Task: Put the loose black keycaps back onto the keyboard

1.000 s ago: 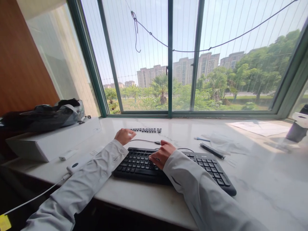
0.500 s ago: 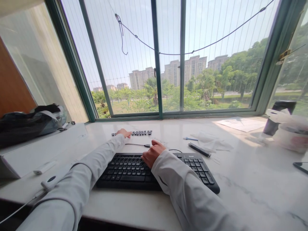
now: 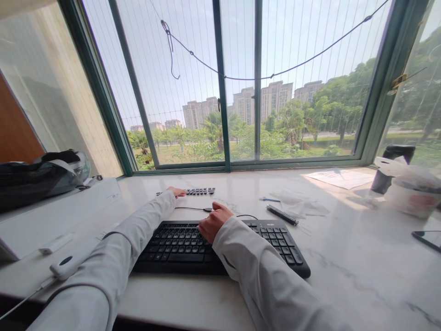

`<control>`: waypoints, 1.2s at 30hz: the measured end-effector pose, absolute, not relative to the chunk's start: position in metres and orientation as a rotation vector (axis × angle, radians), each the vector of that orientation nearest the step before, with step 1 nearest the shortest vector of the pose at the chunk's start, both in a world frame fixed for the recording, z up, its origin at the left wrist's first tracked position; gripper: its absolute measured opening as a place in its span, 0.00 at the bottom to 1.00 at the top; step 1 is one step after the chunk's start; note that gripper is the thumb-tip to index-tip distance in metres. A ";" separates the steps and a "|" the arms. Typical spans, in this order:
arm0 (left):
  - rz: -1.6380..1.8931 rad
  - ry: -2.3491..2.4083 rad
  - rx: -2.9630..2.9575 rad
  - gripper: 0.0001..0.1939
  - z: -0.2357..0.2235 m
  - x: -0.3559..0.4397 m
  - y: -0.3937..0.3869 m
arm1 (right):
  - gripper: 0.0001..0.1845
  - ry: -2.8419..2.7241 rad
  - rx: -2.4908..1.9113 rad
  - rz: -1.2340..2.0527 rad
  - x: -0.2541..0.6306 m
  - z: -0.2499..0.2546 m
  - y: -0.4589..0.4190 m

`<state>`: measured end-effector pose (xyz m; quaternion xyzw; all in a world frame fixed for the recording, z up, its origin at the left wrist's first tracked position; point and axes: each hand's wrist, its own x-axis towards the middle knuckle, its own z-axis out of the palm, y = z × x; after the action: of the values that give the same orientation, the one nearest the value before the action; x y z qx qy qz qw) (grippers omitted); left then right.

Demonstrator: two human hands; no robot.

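Near the window sill, my left hand (image 3: 177, 192) reaches to rows of loose black keycaps (image 3: 201, 191), its fingers drawn together at their left part. Whether a keycap is between those fingertips is too small to tell. A black keyboard (image 3: 186, 256) lies in front of me, with its upper rows partly without caps. Over its upper middle, my right hand (image 3: 215, 222) is curled closed with the fingertips down at the keys. What it holds, if anything, is hidden. My right sleeve covers part of the keyboard.
Behind the keyboard lies a cable with a USB plug (image 3: 206, 209). To the right are a black brush-like tool (image 3: 281, 215), a small blue stick (image 3: 270, 199), clear plastic wrap (image 3: 299, 203), a bagged tub (image 3: 409, 195) and a phone (image 3: 429, 239). A white box (image 3: 62, 216) carries a black bag (image 3: 37, 177).
The view has shifted slightly, so most things sit a little further left. My left hand has lowered a bit among the keycaps; my right hand stays curled over the keyboard.
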<state>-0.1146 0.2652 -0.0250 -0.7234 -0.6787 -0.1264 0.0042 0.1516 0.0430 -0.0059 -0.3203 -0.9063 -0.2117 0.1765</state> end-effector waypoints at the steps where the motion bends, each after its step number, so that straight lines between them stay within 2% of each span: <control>1: -0.387 -2.146 -2.232 0.16 -0.023 -0.116 0.263 | 0.20 -2.562 -0.905 -0.597 0.151 -0.006 0.043; 7: -0.388 -2.013 -2.129 0.17 -0.015 -0.115 0.248 | 0.20 -2.529 -0.903 -0.616 0.151 -0.010 0.045; 12: -0.255 -1.785 -2.223 0.14 -0.019 -0.111 0.240 | 0.20 -2.522 -0.900 -0.648 0.152 -0.012 0.047; 21: -0.083 -1.655 -2.186 0.14 -0.033 -0.108 0.234 | 0.20 -2.554 -0.915 -0.638 0.151 -0.009 0.043; 28: -0.049 -1.566 -2.192 0.16 -0.036 -0.108 0.240 | 0.20 -2.588 -0.925 -0.638 0.151 -0.002 0.038; 36: -0.101 -1.430 -2.217 0.14 -0.037 -0.112 0.241 | 0.20 -2.595 -0.912 -0.634 0.153 -0.001 0.038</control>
<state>-0.1121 0.2413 -0.0368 -0.8134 -0.5248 -0.0371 0.2483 0.1532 0.0380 -0.0012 -0.3190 -0.9077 -0.2216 0.1588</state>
